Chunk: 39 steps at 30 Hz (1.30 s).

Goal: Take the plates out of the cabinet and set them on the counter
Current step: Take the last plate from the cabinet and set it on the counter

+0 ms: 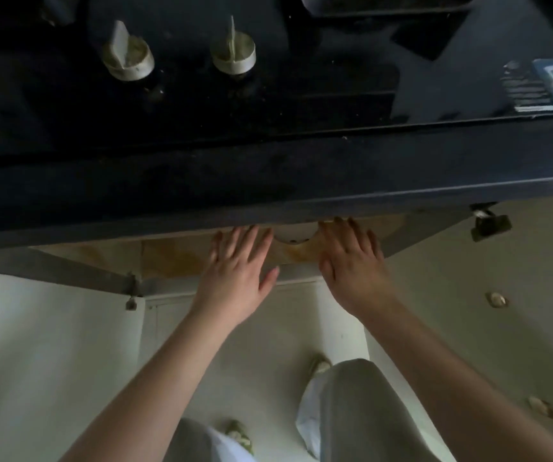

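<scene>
Under the black counter the cabinet stands open, showing a stained tan shelf. The rim of a white plate peeks out from beneath the counter edge; most of it is hidden. My left hand reaches into the cabinet with straight, spread fingers, just left of the plate. My right hand reaches in on the plate's right side, fingers straight, tips near the counter's underside. Neither hand grips anything that I can see.
A black stove top with two pale knobs fills the counter above. White cabinet doors hang open at left and right, the right one with a small knob. My legs and feet stand on the pale floor below.
</scene>
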Each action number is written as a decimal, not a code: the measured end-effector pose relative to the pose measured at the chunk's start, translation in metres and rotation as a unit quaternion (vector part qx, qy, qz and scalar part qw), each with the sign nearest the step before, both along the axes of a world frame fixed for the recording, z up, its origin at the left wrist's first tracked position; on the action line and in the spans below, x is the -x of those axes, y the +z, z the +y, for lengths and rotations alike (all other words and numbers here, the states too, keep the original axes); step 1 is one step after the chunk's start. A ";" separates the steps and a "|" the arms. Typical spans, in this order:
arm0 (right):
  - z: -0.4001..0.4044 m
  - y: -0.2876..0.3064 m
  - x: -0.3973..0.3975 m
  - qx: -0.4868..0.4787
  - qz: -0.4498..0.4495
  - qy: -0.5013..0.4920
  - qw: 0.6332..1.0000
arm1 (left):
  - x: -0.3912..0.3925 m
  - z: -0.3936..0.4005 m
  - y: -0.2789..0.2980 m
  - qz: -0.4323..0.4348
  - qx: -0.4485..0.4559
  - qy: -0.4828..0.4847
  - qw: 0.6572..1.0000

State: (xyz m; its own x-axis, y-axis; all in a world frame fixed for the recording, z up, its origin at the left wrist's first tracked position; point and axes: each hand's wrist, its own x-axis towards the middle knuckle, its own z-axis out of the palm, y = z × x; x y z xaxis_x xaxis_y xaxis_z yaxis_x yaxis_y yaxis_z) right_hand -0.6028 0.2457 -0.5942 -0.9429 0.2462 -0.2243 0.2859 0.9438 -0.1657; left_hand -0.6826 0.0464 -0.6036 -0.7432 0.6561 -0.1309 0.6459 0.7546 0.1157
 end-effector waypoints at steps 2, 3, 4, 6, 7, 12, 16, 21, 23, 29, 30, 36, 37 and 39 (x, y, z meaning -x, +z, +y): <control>0.007 -0.019 0.011 -0.010 0.026 -0.003 1.000 | 0.013 0.009 -0.023 0.015 -0.012 0.006 1.000; 0.011 -0.028 0.015 -0.015 0.038 -0.004 0.999 | 0.018 0.012 -0.034 0.021 -0.016 0.006 1.000; 0.014 -0.036 0.020 -0.019 0.053 -0.003 0.998 | 0.023 0.015 -0.045 0.030 -0.023 0.007 0.999; 0.018 -0.049 0.029 -0.020 0.098 0.003 0.995 | 0.032 0.019 -0.062 0.054 -0.045 0.009 0.997; 0.019 -0.055 0.032 -0.020 0.122 0.007 0.992 | 0.035 0.020 -0.070 0.069 -0.055 0.006 0.996; 0.023 -0.080 0.030 -0.003 0.218 0.048 0.975 | 0.036 0.027 -0.103 0.166 -0.133 -0.030 0.977; 0.025 -0.098 0.013 0.010 0.258 0.053 0.965 | 0.026 0.030 -0.123 0.224 -0.170 -0.074 0.957; 0.037 -0.124 0.001 0.052 0.245 0.121 0.961 | 0.021 0.029 -0.159 0.228 -0.174 -0.166 0.944; 0.047 -0.135 -0.001 0.056 0.230 0.134 0.962 | 0.027 0.029 -0.177 0.221 -0.152 -0.190 0.944; 0.072 -0.186 0.009 0.097 0.183 0.117 0.971 | 0.046 0.037 -0.235 0.171 -0.083 -0.156 0.969; 0.075 -0.196 0.013 0.096 0.174 0.115 0.973 | 0.048 0.039 -0.245 0.161 -0.069 -0.153 0.972; 0.092 -0.263 0.046 0.069 0.108 0.133 0.983 | 0.078 0.052 -0.315 0.091 0.012 -0.130 0.987; 0.095 -0.274 0.053 0.059 0.096 0.132 0.985 | 0.085 0.055 -0.327 0.082 0.035 -0.129 0.988; 0.100 -0.294 0.066 0.041 0.066 0.118 0.990 | 0.099 0.061 -0.350 0.051 0.071 -0.128 0.988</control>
State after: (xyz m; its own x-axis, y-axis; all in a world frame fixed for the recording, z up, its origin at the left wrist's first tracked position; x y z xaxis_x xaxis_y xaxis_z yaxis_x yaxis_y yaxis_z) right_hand -0.6683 0.3461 -0.8881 -0.9943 0.0013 -0.1062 0.0297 0.9635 -0.2662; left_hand -0.7815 0.1077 -0.9539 -0.5690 0.8051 -0.1674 0.8207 0.5687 -0.0548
